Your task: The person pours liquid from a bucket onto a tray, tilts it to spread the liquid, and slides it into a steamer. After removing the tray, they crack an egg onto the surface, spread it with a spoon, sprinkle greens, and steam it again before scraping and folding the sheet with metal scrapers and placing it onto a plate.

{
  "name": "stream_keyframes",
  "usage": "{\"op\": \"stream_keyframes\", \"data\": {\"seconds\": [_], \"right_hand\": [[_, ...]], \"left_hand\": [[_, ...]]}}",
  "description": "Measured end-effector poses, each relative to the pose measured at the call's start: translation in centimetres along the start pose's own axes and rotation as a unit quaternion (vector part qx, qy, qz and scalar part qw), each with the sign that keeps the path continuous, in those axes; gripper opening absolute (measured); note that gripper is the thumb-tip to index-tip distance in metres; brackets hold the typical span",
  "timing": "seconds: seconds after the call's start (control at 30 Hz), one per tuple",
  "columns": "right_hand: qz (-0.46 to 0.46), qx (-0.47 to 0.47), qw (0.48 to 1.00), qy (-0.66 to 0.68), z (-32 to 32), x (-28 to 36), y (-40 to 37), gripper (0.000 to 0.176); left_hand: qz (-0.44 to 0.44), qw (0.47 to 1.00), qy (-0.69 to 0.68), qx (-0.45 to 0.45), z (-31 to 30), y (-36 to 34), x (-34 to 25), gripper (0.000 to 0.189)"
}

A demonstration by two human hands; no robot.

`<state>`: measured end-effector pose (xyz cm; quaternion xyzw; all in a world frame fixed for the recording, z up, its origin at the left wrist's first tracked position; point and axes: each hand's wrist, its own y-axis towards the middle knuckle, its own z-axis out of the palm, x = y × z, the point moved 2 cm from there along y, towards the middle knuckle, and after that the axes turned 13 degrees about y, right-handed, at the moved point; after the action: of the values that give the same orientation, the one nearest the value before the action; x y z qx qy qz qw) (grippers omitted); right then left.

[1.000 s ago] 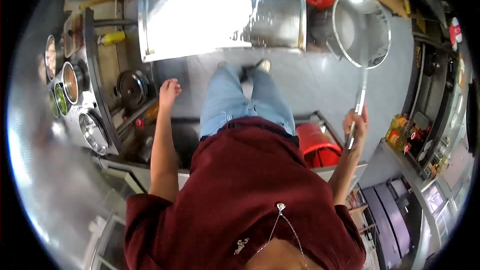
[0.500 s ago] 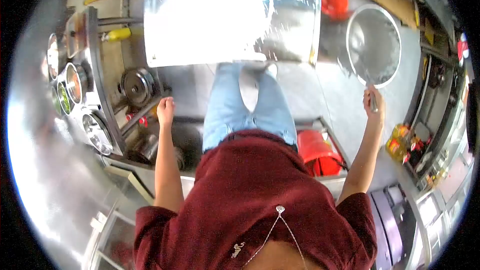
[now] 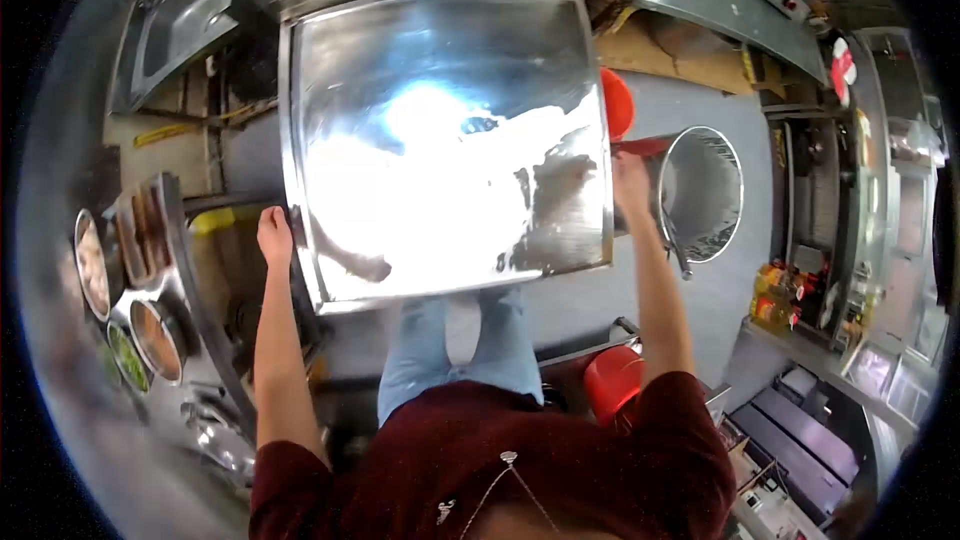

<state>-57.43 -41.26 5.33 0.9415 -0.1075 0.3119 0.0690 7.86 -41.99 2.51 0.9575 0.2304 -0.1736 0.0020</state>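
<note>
A shiny steel worktop (image 3: pixel 440 50) with raised edges fills the middle of the view, partly washed out by glare. My left hand (image 3: pixel 275 236) is curled into a fist beside its left edge, with nothing showing in it. My right hand (image 3: pixel 630 183) reaches past the right edge, blurred, its fingers mostly hidden. Just ahead of those fingers are a flat red thing (image 3: pixel 645 147) and a red bucket (image 3: pixel 617 105). Right of my forearm stands a tall metal pot (image 3: pixel 705 195), a long handle (image 3: pixel 678 248) leaning over its near rim.
At left, a counter carries round containers, one with chopped greens (image 3: pixel 128 355) and one with orange-brown food (image 3: pixel 156 340). A metal sink (image 3: pixel 185 25) is at the upper left. Another red bucket (image 3: pixel 612 383) sits by my right side. Oil bottles (image 3: pixel 775 300) stand at the right.
My right hand has let go of the handle at the pot and moved left toward the worktop's edge. The view has shifted, showing more of the worktop. My left hand stays closed.
</note>
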Motion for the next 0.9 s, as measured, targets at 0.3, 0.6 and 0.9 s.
{"op": "stream_keyframes", "data": {"seconds": [0.3, 0.6, 0.9], "right_hand": [[0.244, -0.041, 0.952, 0.18, 4.4, -2.3, 1.6, 0.04], [0.089, -0.073, 0.991, 0.061, 5.9, -2.3, 1.5, 0.038], [0.267, 0.06, 0.919, 0.284, 3.8, -4.7, 2.4, 0.053]], "left_hand": [[0.086, 0.989, 0.115, -0.022, 0.3, 0.8, -5.9, 0.024], [0.082, 0.991, 0.105, -0.025, 1.9, -0.1, -5.1, 0.016], [-0.045, 0.979, -0.068, 0.186, 3.2, -0.1, -2.8, 0.066]]}}
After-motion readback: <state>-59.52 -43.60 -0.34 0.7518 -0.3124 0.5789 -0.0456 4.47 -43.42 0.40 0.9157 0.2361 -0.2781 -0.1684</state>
